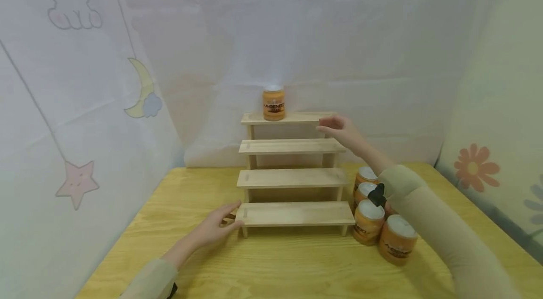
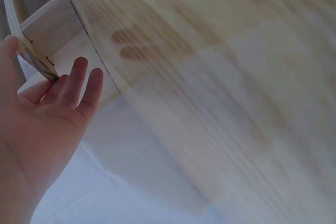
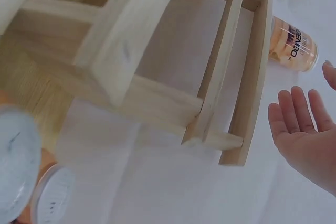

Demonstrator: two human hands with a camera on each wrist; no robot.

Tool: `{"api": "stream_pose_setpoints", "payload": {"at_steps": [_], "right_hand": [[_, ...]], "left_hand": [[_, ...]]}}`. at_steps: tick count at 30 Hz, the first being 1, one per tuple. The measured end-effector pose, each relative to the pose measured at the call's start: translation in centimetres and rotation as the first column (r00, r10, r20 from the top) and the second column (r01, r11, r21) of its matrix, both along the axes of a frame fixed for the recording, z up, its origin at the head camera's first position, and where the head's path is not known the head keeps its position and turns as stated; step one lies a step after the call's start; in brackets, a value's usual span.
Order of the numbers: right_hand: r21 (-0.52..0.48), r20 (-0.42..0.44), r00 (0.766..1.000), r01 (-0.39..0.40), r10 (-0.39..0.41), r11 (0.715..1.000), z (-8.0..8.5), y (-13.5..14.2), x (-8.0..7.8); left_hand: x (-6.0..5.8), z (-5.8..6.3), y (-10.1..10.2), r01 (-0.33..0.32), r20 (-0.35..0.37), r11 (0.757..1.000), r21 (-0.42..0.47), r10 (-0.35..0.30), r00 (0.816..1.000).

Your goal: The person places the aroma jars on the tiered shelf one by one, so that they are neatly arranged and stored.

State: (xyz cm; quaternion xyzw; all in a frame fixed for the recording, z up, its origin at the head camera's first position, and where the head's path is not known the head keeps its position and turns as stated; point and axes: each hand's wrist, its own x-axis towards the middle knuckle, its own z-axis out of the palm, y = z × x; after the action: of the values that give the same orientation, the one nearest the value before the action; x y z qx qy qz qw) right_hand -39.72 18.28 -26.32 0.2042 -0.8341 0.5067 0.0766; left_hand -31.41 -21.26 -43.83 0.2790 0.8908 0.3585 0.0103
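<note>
A pale wooden stepped rack (image 1: 292,178) stands on the table. My left hand (image 1: 214,228) grips the left end of its lowest step, thumb and index finger at the board (image 2: 39,61), the other fingers held away from it. One orange can (image 1: 274,104) with dark lettering stands upright on the top step, left of its middle. My right hand (image 1: 341,130) is raised by that step's right end, holding nothing. In the right wrist view its fingers (image 3: 296,111) are apart from the can (image 3: 294,44).
Several more orange cans (image 1: 398,240) with pale lids stand on the table right of the rack, partly behind my right sleeve. The wooden table (image 1: 203,270) meets a white cloth backdrop (image 1: 212,115) behind the rack. Decorated cloth walls rise left and right.
</note>
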Motion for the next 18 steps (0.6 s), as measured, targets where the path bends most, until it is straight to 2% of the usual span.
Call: {"api": "stream_pose_setpoints", "payload": {"at_steps": [4, 9, 18], "right_hand": [[0.041, 0.007, 1.0, 0.004, -0.005, 0.999, -0.6, 1.5, 1.6], [0.082, -0.025, 0.999, 0.031, -0.029, 0.996, -1.5, 3.4, 3.8], [0.15, -0.01, 1.0, 0.007, -0.006, 0.989, -3.3, 7.1, 6.8]], "left_hand": [[-0.1, -0.1, -0.1, 0.004, -0.001, 1.0, 0.002, -0.004, 1.0], [-0.3, -0.2, -0.2, 0.007, -0.007, 1.0, 0.0, -0.007, 1.0], [-0.4, -0.1, -0.1, 0.013, -0.025, 1.0, -0.012, -0.014, 1.0]]}}
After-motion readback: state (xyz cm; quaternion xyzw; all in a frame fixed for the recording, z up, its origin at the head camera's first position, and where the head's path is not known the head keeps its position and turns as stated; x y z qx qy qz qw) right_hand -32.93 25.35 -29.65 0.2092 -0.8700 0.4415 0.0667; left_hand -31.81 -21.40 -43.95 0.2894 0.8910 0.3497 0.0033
